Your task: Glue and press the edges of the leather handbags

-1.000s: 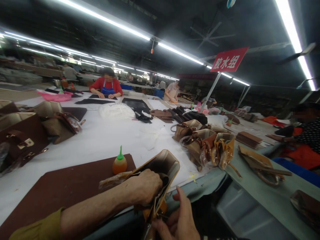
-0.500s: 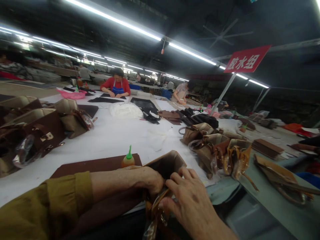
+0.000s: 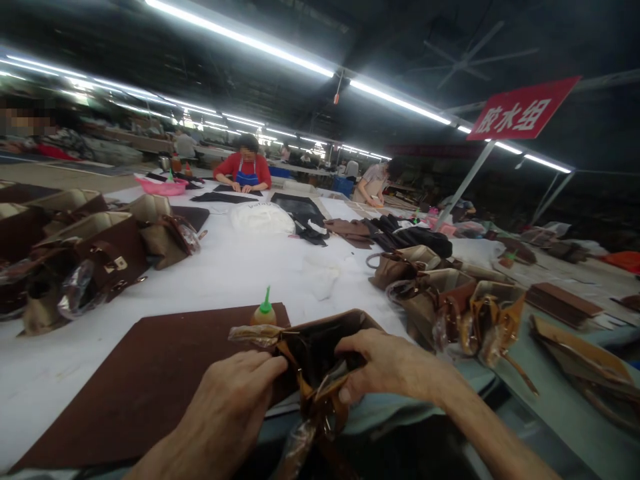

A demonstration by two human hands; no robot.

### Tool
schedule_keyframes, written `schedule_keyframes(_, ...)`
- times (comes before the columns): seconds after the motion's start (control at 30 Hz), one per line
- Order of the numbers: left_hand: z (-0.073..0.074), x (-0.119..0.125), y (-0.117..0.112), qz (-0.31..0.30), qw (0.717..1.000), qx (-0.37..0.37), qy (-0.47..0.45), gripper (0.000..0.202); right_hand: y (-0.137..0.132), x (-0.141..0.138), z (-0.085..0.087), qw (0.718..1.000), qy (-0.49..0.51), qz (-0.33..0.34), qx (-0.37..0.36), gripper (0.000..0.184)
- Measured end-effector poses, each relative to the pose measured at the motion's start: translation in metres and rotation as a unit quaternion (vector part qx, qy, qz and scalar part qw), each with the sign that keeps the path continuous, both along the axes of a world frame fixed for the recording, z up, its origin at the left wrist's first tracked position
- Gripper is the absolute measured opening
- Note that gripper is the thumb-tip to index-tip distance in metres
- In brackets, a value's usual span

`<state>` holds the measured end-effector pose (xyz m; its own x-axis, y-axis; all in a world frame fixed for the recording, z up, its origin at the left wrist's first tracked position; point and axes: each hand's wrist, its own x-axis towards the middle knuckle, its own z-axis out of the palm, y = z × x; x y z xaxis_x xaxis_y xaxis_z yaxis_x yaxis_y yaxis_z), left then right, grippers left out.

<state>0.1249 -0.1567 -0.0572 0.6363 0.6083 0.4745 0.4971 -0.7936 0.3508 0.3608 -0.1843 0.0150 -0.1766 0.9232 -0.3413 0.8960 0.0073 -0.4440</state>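
Observation:
A brown and tan handbag [image 3: 345,321] stands at the near edge of the table, its mouth open and its dark inside showing. My left hand [image 3: 240,390] is closed on the bag's left edge, fingertips partly hidden. On the other side, my right hand [image 3: 383,363] grips the right front rim, fingers reaching into the mouth and thumb outside. Clear plastic wraps the strap and fittings [image 3: 303,437] hanging at the front. Just behind the bag is a squeeze bottle [image 3: 264,315] with a green nozzle and amber contents. Under my left hand's side lies a flat dark brown sheet [image 3: 135,373].
More handbags stand at the left [image 3: 100,260] and right [image 3: 445,293]. A white plastic-wrapped bundle [image 3: 263,219] and black pieces [image 3: 400,233] lie farther back. Across the white table [image 3: 235,273], a person in red [image 3: 245,170] handles black pieces near a pink basin [image 3: 160,187].
My left hand has come out of the bag's mouth to its left edge. My right hand has shifted to the right rim, and the bag now gapes wider. The view has turned slightly left.

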Motion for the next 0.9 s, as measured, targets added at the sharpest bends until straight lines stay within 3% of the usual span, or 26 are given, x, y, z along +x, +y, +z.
schedule_keyframes(0.1,-0.049,-0.012,-0.003,0.099,0.990,-0.088,-0.045,0.026,0.013,0.008,0.001,0.997,0.050,-0.043,-0.030,0.055)
schedule_keyframes(0.2,-0.074,0.002,0.001,0.070,0.973,-0.184,-0.117,0.030,0.023,0.011,-0.006,0.985,0.159,-0.041,-0.055,0.050)
schedule_keyframes(0.27,-0.077,0.019,0.006,0.020,0.960,-0.223,-0.169,0.038,0.026,0.007,-0.014,0.980,0.186,-0.050,-0.045,0.042)
schedule_keyframes(0.37,-0.081,0.040,0.015,-0.027,0.944,-0.245,-0.222,0.043,0.026,-0.002,-0.024,0.992,0.082,-0.071,0.071,0.027)
schedule_keyframes(0.43,-0.086,0.048,0.020,-0.031,0.935,-0.252,-0.248,0.039,0.026,-0.008,-0.026,0.984,-0.002,-0.043,0.174,0.016)
schedule_keyframes(0.5,-0.093,0.051,0.024,-0.025,0.933,-0.249,-0.261,0.037,0.028,-0.012,-0.026,0.971,-0.062,0.016,0.230,0.018)
schedule_keyframes(0.6,-0.098,0.053,0.028,0.006,0.947,-0.190,-0.260,0.047,0.034,-0.016,-0.025,0.959,-0.160,0.085,0.217,0.031)
schedule_keyframes(0.73,-0.094,0.054,0.033,0.037,0.961,-0.078,-0.261,0.065,0.043,-0.023,-0.026,0.932,-0.275,0.089,0.217,0.010)
schedule_keyframes(0.8,-0.092,0.054,0.034,0.022,0.960,-0.072,-0.269,0.073,0.045,-0.029,-0.028,0.931,-0.275,0.103,0.215,0.016)
schedule_keyframes(0.9,-0.089,0.057,0.030,0.018,0.951,-0.121,-0.284,0.087,0.045,-0.036,-0.034,0.967,-0.190,0.091,0.144,0.019)
